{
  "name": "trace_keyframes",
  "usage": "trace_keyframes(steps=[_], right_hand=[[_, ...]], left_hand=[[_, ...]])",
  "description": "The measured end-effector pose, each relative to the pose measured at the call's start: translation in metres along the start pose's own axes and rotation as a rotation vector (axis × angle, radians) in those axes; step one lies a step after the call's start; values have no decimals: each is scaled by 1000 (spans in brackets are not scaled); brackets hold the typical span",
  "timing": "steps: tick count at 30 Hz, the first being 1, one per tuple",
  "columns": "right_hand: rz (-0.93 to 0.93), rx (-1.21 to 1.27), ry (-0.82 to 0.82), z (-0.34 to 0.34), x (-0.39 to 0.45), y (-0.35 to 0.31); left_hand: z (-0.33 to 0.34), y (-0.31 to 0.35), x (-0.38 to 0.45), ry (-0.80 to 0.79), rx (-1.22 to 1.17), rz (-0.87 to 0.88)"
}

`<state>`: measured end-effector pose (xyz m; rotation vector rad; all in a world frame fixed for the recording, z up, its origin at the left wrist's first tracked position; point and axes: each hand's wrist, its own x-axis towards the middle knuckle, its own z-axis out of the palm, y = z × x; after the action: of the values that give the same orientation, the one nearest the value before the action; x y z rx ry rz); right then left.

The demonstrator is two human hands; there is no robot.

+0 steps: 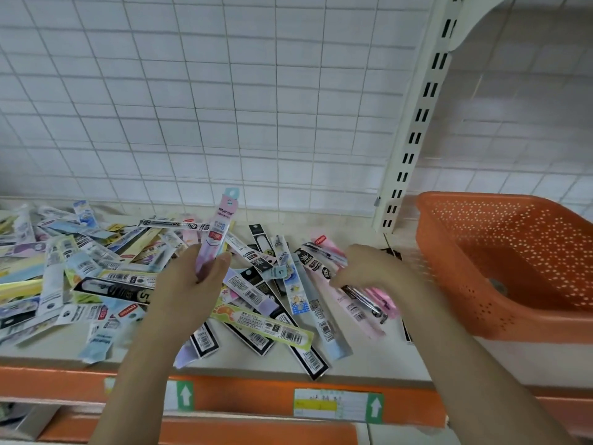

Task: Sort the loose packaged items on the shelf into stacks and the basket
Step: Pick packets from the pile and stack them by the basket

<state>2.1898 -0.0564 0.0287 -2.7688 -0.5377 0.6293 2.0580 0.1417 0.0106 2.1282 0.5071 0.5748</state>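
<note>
Packet point(221, 226) seemingly between left fingers point(221, 261)

Long, slim colourful packets point(263, 303) lie jumbled across the shelf point(369, 361), beside an orange perforated basket point(500, 319) at right.

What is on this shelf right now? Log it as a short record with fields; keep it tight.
left hand: grips a pink packet, raised upright above the pile
right hand: fingers curled round pink packets lying low over the shelf
loose pile: many long narrow packets, overlapping, spread over the left and middle of the shelf
orange basket: perforated, at the right end of the shelf; the visible part of its inside holds no packets
stacks: no neat stack visible
behind: white wire grid panel
</note>
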Motion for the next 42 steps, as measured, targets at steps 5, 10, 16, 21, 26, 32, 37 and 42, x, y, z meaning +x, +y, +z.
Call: trace_keyframes(steps=[5, 10, 16, 21, 26, 32, 37, 42], right_hand=[[-10, 51, 72, -20, -5, 4], [-6, 70, 84, -19, -6, 7], [25, 123, 93, -13, -8, 8], [14, 99, 0, 6, -9, 2], [67, 128, 48, 15, -3, 7], [-20, 236, 179, 7, -12, 16], [-42, 409, 267, 1, -24, 13], [0, 483, 273, 9, -27, 18]], left_hand=[[0, 1, -2, 4, -9, 20], [-2, -2, -2, 6, 4, 28], [-4, -9, -2, 16, 5, 10], [-2, -4, -4, 42, 45, 16], [2, -3, -1, 98, 65, -2], [11, 7, 3, 35, 141, 103], [26, 19, 20, -102, 258, 98], [52, 33, 43, -123, 333, 88]])
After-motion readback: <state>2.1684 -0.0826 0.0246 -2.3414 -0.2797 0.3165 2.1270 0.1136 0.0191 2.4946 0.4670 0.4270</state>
